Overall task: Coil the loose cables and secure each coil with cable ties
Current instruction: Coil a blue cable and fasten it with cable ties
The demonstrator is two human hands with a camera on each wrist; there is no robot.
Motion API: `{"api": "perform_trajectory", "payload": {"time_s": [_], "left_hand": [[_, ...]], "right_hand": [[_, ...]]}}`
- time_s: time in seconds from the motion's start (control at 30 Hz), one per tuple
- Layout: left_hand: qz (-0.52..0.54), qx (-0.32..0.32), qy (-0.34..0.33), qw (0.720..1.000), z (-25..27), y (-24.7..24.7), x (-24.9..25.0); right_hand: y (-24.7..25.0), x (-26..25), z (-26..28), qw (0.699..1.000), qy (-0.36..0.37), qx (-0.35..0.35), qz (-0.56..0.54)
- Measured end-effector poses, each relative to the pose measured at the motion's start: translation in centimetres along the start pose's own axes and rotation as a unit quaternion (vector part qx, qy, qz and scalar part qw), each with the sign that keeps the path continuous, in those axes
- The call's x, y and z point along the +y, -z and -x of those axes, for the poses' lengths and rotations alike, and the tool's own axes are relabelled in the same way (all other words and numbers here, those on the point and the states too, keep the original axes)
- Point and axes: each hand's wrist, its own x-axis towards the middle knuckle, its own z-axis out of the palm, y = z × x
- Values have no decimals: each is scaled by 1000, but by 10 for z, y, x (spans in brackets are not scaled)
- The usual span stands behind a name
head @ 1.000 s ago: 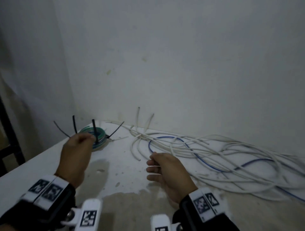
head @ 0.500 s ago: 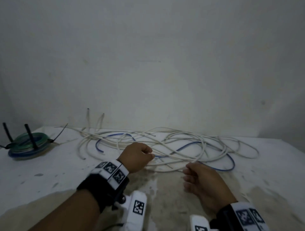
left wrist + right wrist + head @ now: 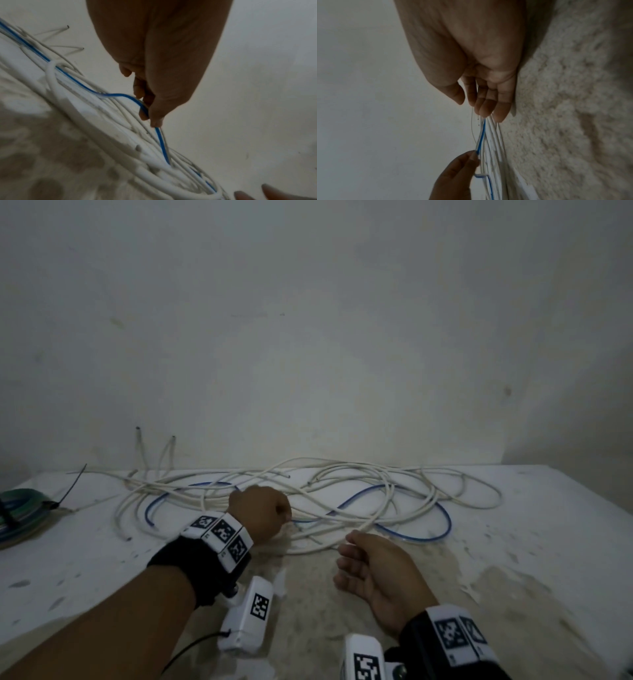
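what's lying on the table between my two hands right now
In the head view, white cables and a stretch of the blue cable that the left hand pinches run toward the open right hand.

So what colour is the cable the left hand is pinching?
Blue, clearest in the left wrist view.

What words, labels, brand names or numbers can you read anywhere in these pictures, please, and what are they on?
None: no readable word, brand or number shows in any view.
The wrist bands and camera units carry only black-and-white square marker patterns, not text.
The white cables, blue cable and tied coil show no legible print; any jacket marking is too small and dim to tell.
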Motion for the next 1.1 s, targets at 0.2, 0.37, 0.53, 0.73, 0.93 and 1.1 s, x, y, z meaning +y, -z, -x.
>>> {"api": "perform_trajectory", "payload": {"time_s": [0.2, 0.37, 0.53, 0.73, 0.93, 1.1], "left_hand": [[53, 138, -49, 988, 7, 31, -4], [164, 175, -121, 963, 11, 58, -5], [166, 185, -178, 952, 20, 76, 2], [195, 238, -204, 929, 35, 102, 0], [181, 297, -205, 915, 44, 113, -16], [187, 395, -165, 884, 54, 120, -40]], "right_hand": [[-3, -2, 6, 997, 80, 3, 21], [-17, -12, 17, 958, 239, 13, 158], [-40, -20, 11, 869, 327, 9, 371], [-40, -40, -18, 736, 338, 75, 582], [-26, -63, -21, 661, 368, 102, 647], [-49, -99, 2, 629, 500, 86, 589]]}}
